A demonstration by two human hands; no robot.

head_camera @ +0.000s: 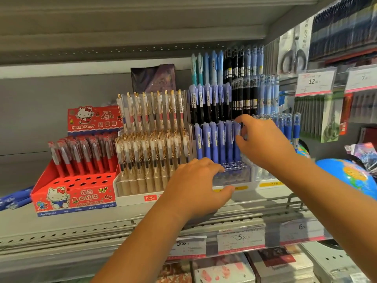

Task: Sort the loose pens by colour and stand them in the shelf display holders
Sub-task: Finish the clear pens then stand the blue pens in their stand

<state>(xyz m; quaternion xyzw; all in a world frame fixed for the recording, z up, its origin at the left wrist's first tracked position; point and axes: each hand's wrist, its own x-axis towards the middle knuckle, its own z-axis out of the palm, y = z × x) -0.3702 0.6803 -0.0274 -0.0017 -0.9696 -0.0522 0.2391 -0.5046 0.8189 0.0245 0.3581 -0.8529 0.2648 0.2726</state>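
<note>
Reaching into the shelf point(61, 221), the left hand point(195, 186) holds the low front of the blue holder point(236, 174). Its fingers are bent down over the bottom step, where the holes stand empty, and its thumb is stretched along the front face below them, so the hand is narrow and clamped on the holder's edge. Above and to the right of it, the right hand point(265, 144) is curled at the end of the row of periwinkle pens point(214, 141). Its forefinger hooks over the top and its thumb sits lower, both against the last pen of the row; whether they actually pinch that pen cannot be told. The periwinkle pens stand upright in the holder's lowest filled step, just left of the right hand's fingertips and directly above the left hand's knuckles. Higher, above the right hand, stand tiers of black pens with periwinkle caps point(208, 103). Beyond the right hand's knuckles, on its right side, a few clear-topped blue pens point(289, 127) stand in the next holder. Left of the left hand is a holder of gold-clip pens point(153, 144), and further left a red Hello Kitty box point(73, 193) with red pens at the back and open holes in front. A globe point(350, 176) sits beside the right forearm, and price tags point(241, 240) hang on the shelf edge under both wrists.
</note>
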